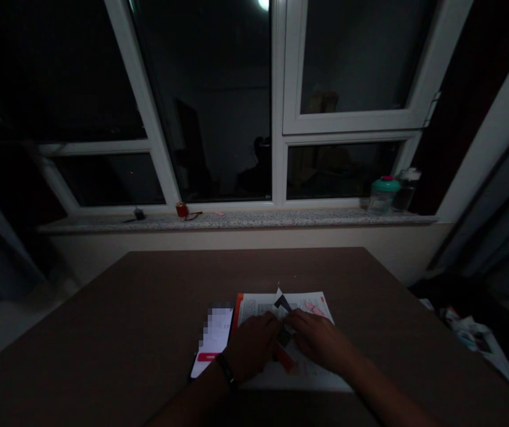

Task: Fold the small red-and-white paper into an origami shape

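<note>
A printed sheet or booklet (pixel 314 379) with an orange strip along its left side lies on the brown table. Over it, both hands meet at a small piece of folded paper (pixel 282 301), with a white pointed tip and dark patches. My left hand (pixel 257 341), a dark band on its wrist, has its fingers closed on the paper's left side. My right hand (pixel 314 335) pinches it from the right. Below the fingers an orange-red strip (pixel 285 359) shows; whether it belongs to the folded paper I cannot tell. The fingertips are partly hidden and dim.
A lit phone (pixel 214 338) lies left of the sheet on the table (pixel 148 308). On the granite windowsill (pixel 281 218) stand a green-lidded bottle (pixel 383 194), a clear bottle (pixel 406 188) and a small red container (pixel 182 209). Papers (pixel 472 332) lie in the dark at right.
</note>
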`<state>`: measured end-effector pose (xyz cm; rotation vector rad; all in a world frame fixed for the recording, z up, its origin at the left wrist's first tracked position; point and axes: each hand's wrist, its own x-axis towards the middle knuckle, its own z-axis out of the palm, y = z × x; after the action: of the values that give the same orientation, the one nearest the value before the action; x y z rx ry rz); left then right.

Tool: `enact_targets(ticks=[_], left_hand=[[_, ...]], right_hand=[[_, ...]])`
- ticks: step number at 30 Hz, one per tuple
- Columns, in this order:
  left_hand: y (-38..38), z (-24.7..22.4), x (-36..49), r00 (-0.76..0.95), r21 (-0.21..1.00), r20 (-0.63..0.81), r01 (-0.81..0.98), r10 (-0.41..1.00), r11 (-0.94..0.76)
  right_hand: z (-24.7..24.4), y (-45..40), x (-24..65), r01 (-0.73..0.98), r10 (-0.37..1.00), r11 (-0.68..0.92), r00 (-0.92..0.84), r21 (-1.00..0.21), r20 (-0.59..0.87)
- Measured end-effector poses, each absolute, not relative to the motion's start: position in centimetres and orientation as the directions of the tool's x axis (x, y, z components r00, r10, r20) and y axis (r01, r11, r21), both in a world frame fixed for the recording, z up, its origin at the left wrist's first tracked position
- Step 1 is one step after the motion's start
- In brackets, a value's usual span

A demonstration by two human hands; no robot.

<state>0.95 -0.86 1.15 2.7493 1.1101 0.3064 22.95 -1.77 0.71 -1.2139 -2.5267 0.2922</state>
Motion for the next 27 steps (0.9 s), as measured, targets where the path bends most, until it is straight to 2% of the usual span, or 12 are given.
enact_targets(ticks=[8, 14, 20, 24, 27], left_hand=[[-0.7, 1.4, 0.7, 0.704, 0.205, 0.075, 0.682, 0.706, -0.702], [-1.1, 1.3, 0.7, 0.651, 0.319, 0.169, 0.674, 0.74, -0.666], [-0.7, 0.6, 0.5, 0.592, 0.393, 0.189, 0.686, 0.783, -0.613], [-0.3, -0.1, 0.2, 0.577, 0.378, 0.237, 0.686, 0.781, -0.622], [-0.1, -0.4, 0.1, 0.587, 0.321, 0.274, 0.691, 0.762, -0.648]], right_hand=[[-0.3, -1.3, 23.5, 0.737, 0.785, 0.62, -0.578, -0.269, 0.223], [-0.2, -1.3, 23.5, 0.734, 0.8, 0.599, -0.527, -0.321, 0.288], [-0.2, -1.0, 23.9, 0.741, 0.814, 0.578, -0.498, -0.342, 0.299], [-0.1, -1.0, 23.9, 0.709, 0.791, 0.611, -0.534, -0.353, 0.297], [-0.1, -1.0, 23.9, 0.688, 0.774, 0.633, -0.566, -0.354, 0.284]])
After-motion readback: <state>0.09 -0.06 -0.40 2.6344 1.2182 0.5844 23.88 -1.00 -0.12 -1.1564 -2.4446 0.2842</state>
